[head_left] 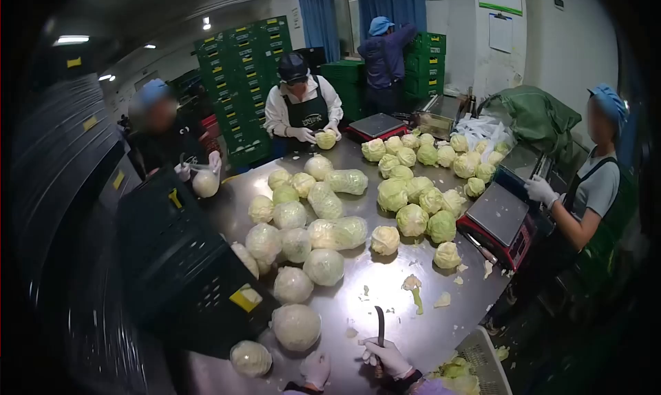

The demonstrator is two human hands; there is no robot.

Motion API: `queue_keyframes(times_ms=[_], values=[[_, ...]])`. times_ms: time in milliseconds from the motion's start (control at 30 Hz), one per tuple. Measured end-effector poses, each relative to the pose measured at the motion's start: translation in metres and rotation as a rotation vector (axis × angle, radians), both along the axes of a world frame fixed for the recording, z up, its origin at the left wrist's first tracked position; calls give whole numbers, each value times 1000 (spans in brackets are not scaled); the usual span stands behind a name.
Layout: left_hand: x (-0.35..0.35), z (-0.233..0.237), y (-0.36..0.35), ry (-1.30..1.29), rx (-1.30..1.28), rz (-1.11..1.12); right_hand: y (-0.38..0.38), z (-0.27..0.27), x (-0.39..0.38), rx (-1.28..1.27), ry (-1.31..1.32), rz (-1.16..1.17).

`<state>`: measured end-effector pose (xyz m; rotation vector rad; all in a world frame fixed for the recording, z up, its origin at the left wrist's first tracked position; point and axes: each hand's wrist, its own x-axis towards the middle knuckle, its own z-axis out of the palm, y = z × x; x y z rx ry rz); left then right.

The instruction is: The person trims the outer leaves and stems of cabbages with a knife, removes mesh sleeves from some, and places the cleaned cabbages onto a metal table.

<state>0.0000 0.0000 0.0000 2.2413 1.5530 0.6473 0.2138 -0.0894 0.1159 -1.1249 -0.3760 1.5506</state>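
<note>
At the bottom of the head view, my right hand (389, 358), in a white glove, grips a knife (380, 326) with its dark curved blade pointing up. My left hand (315, 369), also gloved, rests closed at the table's near edge; nothing shows in it. Just up and left of it lie a wrapped cabbage (296, 327) and another wrapped cabbage (250, 358). Beyond the knife, a leaf scrap with a green stem (414, 293) lies on the metal table (372, 278).
Bare cabbages (412, 220) cover the table's right side, near a red scale (497, 223). Dark green crates (179, 257) border the left. A leaf basket (487, 360) stands at lower right. Several co-workers surround the table; one holds a cabbage (326, 139).
</note>
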Motion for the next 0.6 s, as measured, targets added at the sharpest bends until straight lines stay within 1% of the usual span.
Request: queue_keyframes(times_ms=[33, 67, 100, 133, 167, 200, 233, 267, 300, 333, 367, 433, 500, 533, 600], values=[[7, -1, 17, -48, 95, 43, -1, -2, 3, -15, -24, 22], [12, -5, 33, -53, 133, 29, -2, -5, 6, -33, -47, 44], [20, 5, -49, -109, 24, 35, -91, 33, 0, -118, -133, 59], [16, 5, -37, -18, -19, 21, -99, 33, -7, -107, -161, 78], [-2, 14, -34, 3, 67, -23, -112, 34, -27, -109, -162, 97], [-3, 27, -24, 102, 60, -49, -119, 37, -35, -132, -177, 92], [-1, 36, -26, -26, -14, -8, -131, 31, -41, -131, -166, 90], [-7, 30, -22, -96, -79, -8, -144, 26, -51, -153, -131, 86], [-6, 32, -22, -183, -239, 38, -152, 33, -56, -183, -107, 87], [-6, 39, -22, -344, -273, 34, -158, 34, -60, -166, -185, 133], [-12, 29, -18, -438, -338, -15, -160, 34, -66, -149, -252, 192], [-19, 57, -38, -544, -583, -128, -158, 56, -69, -137, -319, 127], [-35, 99, -64, -663, -654, -356, -161, 46, -73, -69, -202, 96], [-45, 114, -78, -696, -721, -425, -162, 51, -75, -116, -153, 88], [-69, 135, -92, -754, -750, -456, -159, 48, -73, -121, -167, 128]])
